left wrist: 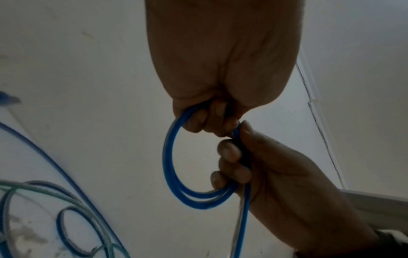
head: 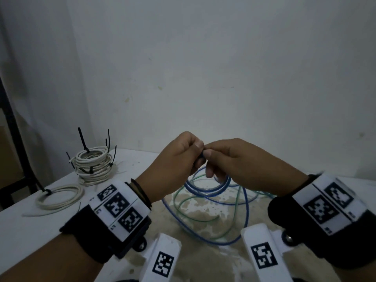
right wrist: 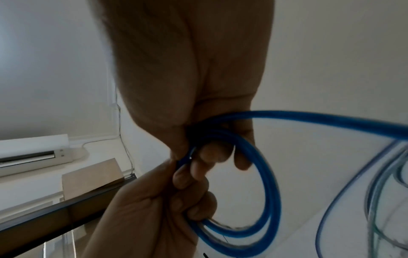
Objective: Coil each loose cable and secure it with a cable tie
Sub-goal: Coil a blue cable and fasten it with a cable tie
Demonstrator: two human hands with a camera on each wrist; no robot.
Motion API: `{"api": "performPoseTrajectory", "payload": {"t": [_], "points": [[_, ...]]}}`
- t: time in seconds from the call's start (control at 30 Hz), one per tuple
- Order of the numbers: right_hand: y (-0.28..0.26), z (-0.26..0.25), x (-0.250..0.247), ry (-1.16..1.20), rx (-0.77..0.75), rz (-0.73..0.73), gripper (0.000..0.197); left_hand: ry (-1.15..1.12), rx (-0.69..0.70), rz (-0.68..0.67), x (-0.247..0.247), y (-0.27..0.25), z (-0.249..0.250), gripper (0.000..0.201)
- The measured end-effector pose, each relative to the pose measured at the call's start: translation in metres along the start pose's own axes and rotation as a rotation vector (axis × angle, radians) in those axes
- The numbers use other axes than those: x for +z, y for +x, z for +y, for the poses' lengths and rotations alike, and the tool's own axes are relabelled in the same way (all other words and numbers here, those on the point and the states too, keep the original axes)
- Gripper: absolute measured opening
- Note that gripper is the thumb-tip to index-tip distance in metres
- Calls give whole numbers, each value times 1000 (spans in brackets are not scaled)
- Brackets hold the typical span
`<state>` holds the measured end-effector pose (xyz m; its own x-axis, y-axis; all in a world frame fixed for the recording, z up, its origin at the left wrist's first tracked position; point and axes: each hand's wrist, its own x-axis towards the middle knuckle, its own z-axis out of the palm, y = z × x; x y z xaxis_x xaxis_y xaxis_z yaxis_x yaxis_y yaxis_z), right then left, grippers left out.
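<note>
Left hand (head: 173, 161) and right hand (head: 234, 159), held above the counter (head: 24, 226), fingertips meeting. Both curled tight round the top of a small blue coil (head: 207, 188): thumb and fingers of each pinching the same bunched turns, smooth round plastic sheath, two or three loops hanging below the knuckles as a near-circular ring. In the left wrist view, coil (left wrist: 174, 174) hanging from the left hand (left wrist: 220, 69), fingers of the right hand (left wrist: 276, 174) closed on its lower right arc. In the right wrist view, same ring (right wrist: 260, 192), one strand running off to the right edge.

Beneath the hands, loose blue cable (head: 203, 239) and thinner green cable (head: 183, 212), crossing in wide slack curves on a stained, mottled patch of the white counter. Far left, well apart from the hands: stack of white coils (head: 93, 165), bound with black ties (head: 82, 139) whose tails stand upright; nearer the left edge, single flat white coil (head: 59, 197) with one tie. Plain wall (head: 203, 68) behind; open counter between the white coils and the left wrist.
</note>
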<state>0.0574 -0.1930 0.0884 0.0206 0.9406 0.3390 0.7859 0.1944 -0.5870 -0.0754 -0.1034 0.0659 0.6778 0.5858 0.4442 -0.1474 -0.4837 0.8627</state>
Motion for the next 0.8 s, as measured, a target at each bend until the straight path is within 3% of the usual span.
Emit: {"api": "performPoseTrajectory", "payload": {"t": [0.1,0.2,0.27,0.33,0.4,0.47,0.53,0.6,0.7,0.8], "points": [[-1,-3,0,-60,-3,71,30,133,74,44,3,0,-2,20],[1,1,-8,-72,15,237,29,261,70,256,9,-1,-10,17],[6,10,-19,150,56,428,28,192,-138,284,15,-5,-16,36],[9,14,-27,389,73,594,28,-8,-508,19,28,-15,-19,59],[9,12,-26,465,68,675,29,-317,-821,-225,43,-22,-23,72],[4,4,-18,446,37,690,30,-688,-924,-169,54,-19,-30,69],[-4,1,-8,438,-12,699,29,-972,-841,89,59,-9,-36,37],[-12,4,-1,524,-22,711,28,-1055,-709,309,54,5,-39,15],[-22,15,6,702,-2,695,32,-1028,-522,464,38,18,-40,25],[-30,25,13,896,52,663,32,-944,-367,513,29,19,-37,10]]}}
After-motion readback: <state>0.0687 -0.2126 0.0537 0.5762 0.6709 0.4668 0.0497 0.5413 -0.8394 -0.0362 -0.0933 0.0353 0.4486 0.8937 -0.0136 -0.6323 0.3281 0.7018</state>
